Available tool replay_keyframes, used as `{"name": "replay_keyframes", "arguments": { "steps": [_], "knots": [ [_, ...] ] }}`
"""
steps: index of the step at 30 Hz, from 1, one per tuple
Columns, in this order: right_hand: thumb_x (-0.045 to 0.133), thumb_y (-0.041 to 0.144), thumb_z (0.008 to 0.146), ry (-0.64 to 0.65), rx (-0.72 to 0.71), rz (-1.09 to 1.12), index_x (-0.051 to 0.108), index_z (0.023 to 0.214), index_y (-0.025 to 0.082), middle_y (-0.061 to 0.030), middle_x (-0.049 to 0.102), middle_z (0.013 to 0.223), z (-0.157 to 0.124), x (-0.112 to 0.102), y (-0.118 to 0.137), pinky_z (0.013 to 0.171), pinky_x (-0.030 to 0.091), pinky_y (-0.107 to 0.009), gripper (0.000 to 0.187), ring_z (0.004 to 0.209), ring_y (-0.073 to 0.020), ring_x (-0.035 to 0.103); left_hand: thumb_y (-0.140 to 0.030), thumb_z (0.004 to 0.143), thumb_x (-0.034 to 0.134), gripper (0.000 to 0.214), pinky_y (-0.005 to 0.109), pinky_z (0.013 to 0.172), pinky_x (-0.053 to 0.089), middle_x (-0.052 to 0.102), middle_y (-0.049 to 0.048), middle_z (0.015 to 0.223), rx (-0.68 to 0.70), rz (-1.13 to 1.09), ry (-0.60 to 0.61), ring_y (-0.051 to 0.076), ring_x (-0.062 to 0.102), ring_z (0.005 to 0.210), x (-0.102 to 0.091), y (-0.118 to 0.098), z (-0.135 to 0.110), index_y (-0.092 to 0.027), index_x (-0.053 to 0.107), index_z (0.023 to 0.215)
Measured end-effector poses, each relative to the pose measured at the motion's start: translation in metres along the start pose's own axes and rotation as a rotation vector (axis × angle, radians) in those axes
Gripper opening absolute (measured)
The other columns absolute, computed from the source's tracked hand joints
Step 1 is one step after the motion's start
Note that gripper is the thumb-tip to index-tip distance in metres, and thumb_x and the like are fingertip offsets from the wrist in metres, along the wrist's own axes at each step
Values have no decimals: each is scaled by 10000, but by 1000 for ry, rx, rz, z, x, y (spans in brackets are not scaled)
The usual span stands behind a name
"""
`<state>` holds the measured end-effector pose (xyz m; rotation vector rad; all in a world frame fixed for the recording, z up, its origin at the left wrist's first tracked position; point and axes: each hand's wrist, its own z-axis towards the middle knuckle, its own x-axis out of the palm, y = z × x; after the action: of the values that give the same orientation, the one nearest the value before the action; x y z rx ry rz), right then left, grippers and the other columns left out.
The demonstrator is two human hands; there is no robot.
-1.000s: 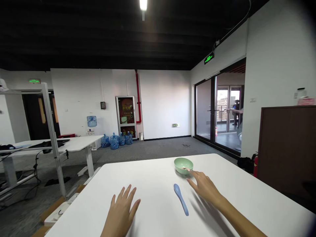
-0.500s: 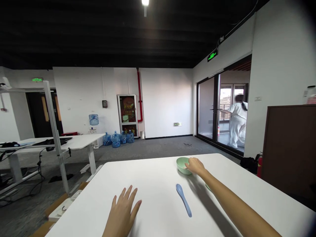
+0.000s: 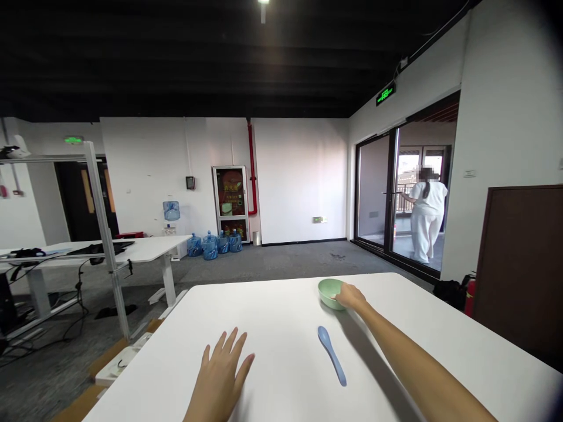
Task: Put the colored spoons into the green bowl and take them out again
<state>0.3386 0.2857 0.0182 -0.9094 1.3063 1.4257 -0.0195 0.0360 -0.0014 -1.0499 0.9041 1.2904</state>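
My right hand (image 3: 350,295) pinches the right rim of a light green bowl (image 3: 328,290) near the far edge of the white table, with the thumb inside and the other fingers over the outer side. The bowl stands upright; something small and pale shows by my thumb, too small to name. Nearer to me lies a blue spoon (image 3: 333,357), its bowl end pointing away and its handle toward me. To the left of the spoon, my left hand (image 3: 221,372) hovers over or rests on the table, palm down, fingers spread and holding nothing.
The white table (image 3: 272,328) spreads in front of me. Beyond it stand several blue water jugs (image 3: 210,246) by the wall. A metal frame post (image 3: 103,228) is at the left, a brown cabinet (image 3: 519,258) at the right. A person in white (image 3: 426,217) stands at the glass door.
The view has turned slightly left. My hands, the bowl and the spoon keep nearly the same places. A green edge beneath my right forearm is now hidden. The person at the door stands more upright.
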Motion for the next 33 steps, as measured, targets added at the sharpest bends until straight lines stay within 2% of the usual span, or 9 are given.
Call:
{"name": "replay_keyframes", "arguments": {
  "steps": [4,7,13,18,22,27,33],
  "knots": [
    [532,474,980,3,7,6,747,1103,114,-231,757,1182,-9,-10,-2,769,494,-339,437,1047,-318,740,-484,1022,351,570,640,1230,357,482,77,1645,-7,11,14,353,395,1545,-2,-3,0,-271,542,1515],
    [448,418,1012,-13,-31,18,755,1011,144,-192,772,1114,-22,-24,-11,757,451,-318,412,1017,-289,730,-476,1023,365,560,631,1234,358,483,83,1644,-11,15,19,349,392,1546,-4,-5,-1,-273,543,1513],
    [398,396,1012,-116,-107,63,727,894,173,-152,771,965,-60,-40,-57,725,389,-315,415,923,-266,708,-481,1028,361,565,635,1230,363,476,86,1649,2,33,20,356,383,1549,-6,-7,-3,-269,527,1526],
    [381,386,1007,-141,-73,47,686,872,195,-132,748,949,-93,-28,-104,696,379,-319,385,871,-260,689,-481,1034,348,568,633,1228,365,475,83,1651,11,47,9,356,387,1547,-7,-9,-3,-270,516,1533],
    [327,384,1018,-119,2,39,630,812,216,-119,722,906,-115,-14,-131,637,351,-315,403,780,-242,653,-485,1041,326,575,625,1232,359,458,72,1662,11,63,17,353,371,1555,-7,-10,-4,-270,501,1544],
    [346,383,1017,-80,72,13,579,754,222,-106,689,839,-128,0,-147,623,323,-304,386,708,-225,612,-486,1037,344,572,630,1233,357,454,74,1664,16,61,15,356,369,1556,-8,-10,-5,-273,499,1545],
    [338,342,1028,-33,152,-20,555,719,232,-97,685,832,-136,2,-150,613,305,-289,393,694,-212,615,-483,1032,362,560,637,1227,366,472,78,1653,18,45,-4,357,382,1549,-7,-9,-4,-281,519,1531]
  ]
}}
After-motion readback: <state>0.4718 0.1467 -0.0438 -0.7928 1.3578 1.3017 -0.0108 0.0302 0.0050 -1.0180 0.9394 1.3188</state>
